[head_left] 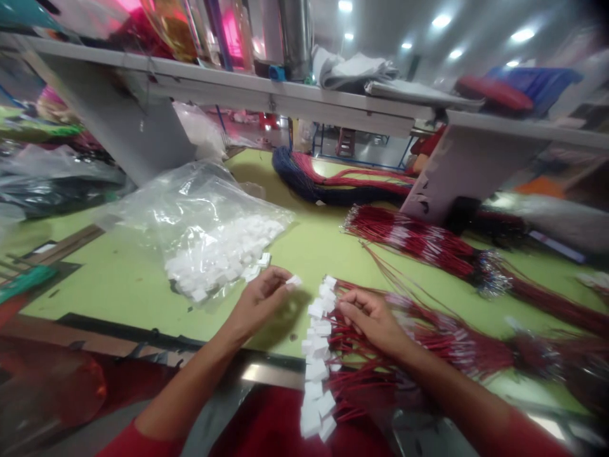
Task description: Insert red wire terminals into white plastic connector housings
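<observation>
One white connector housing [294, 280], pinched in your left hand [264, 295] at your right hand's [367, 312] ten o'clock, best gripped lightly by its edges; right fingers curled at red wires [353, 344], hold unclear.

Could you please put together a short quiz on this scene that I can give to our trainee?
1. True or false: the left hand holds a small white piece at its fingertips.

2. Where does the clear plastic bag lie relative to the right hand?
A. To its right
B. To its left
C. Underneath it

3. Which two colours show in the farthest wire bundle?

Key
1. True
2. B
3. Dark blue and pinkish red
</observation>
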`<action>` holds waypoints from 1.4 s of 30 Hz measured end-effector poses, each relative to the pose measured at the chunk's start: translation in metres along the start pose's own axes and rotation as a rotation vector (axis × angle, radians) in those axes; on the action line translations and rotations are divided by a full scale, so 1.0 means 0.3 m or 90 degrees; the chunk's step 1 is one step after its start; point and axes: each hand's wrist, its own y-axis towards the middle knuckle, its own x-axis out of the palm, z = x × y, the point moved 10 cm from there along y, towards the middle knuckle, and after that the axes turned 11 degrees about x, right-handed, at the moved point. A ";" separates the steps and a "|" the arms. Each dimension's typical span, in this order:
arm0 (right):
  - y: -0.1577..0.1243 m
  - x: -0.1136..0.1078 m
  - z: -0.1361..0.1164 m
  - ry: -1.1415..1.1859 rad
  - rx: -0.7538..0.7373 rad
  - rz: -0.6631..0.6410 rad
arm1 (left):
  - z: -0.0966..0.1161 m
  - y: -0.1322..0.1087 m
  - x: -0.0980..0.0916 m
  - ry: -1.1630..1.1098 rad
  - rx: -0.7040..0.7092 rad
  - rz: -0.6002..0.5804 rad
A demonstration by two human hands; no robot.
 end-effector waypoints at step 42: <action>0.112 -0.167 -0.038 -0.808 -0.018 0.113 | 0.082 0.133 0.256 0.258 0.277 -0.213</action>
